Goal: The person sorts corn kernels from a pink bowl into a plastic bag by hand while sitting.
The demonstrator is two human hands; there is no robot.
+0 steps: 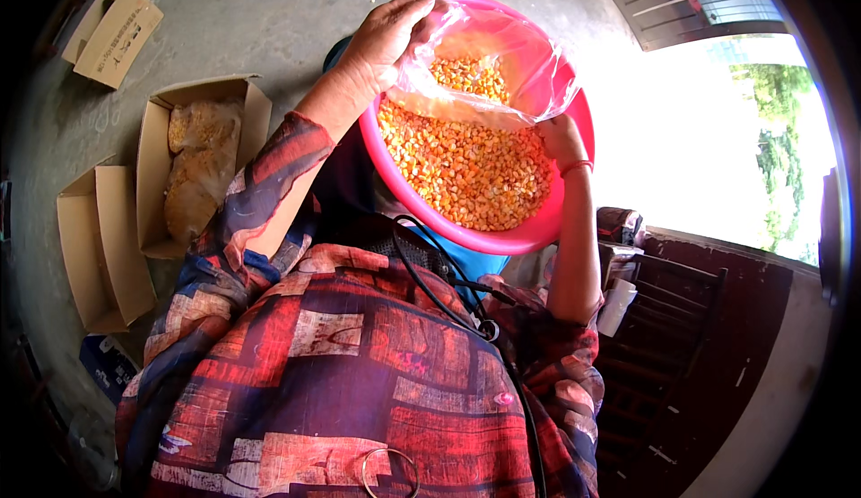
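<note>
A pink plastic basin (377, 155) holds many loose corn kernels (464, 175). Over it, a clear plastic bag (531, 61) spreads between my hands, its mouth wide. My left hand (390, 34) grips the bag's edge at the basin's upper left rim, the fingertips partly hidden behind the film. At the right side of the basin, my right hand (562, 138) pinches the bag's lower right edge, close above the kernels, with a red band on the wrist. Kernels show through the film; whether some lie inside the bag I cannot tell.
On the concrete floor (282, 0) at the left stands a cardboard box (151, 168) with filled clear bags (202, 162) inside. Another open box (81, 242) is beside it, and a further carton (118, 37) lies beyond. At the right are a dark chair (679, 269) and a bright doorway.
</note>
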